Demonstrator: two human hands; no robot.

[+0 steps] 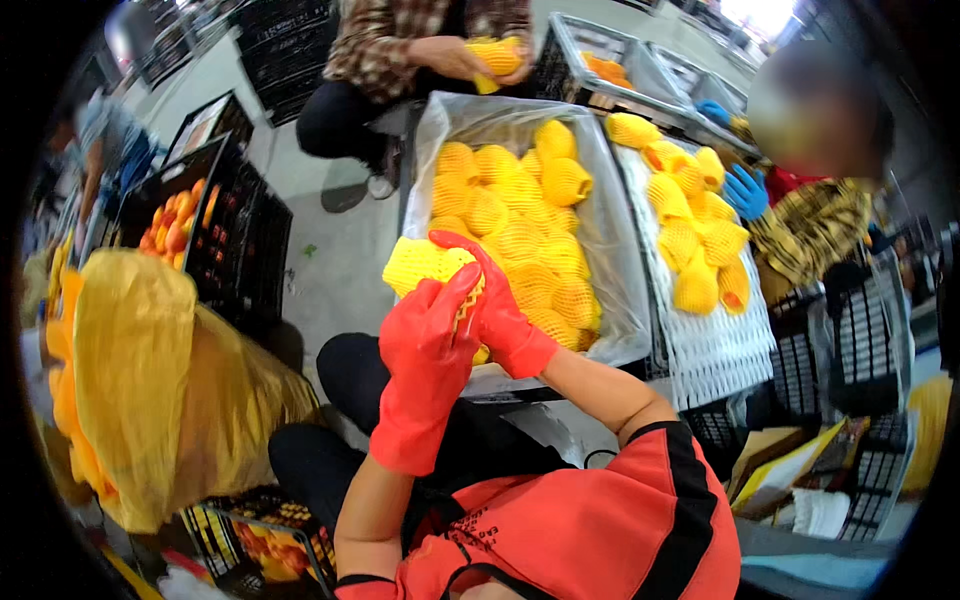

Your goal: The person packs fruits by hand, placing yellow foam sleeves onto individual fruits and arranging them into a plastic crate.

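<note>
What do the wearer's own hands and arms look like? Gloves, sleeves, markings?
Left hand and right hand: matching plain red gloves, smooth, slightly glossy, rubber-like, with separate fingers. Forearms bare between glove cuffs and the short sleeves of an orange-red shirt; black stripe along the right sleeve, black edging on the left.

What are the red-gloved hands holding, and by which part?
A yellow foam net, held at its right side between the left hand and right hand; its left end sticks out. Whether anything is inside cannot be told.
</note>
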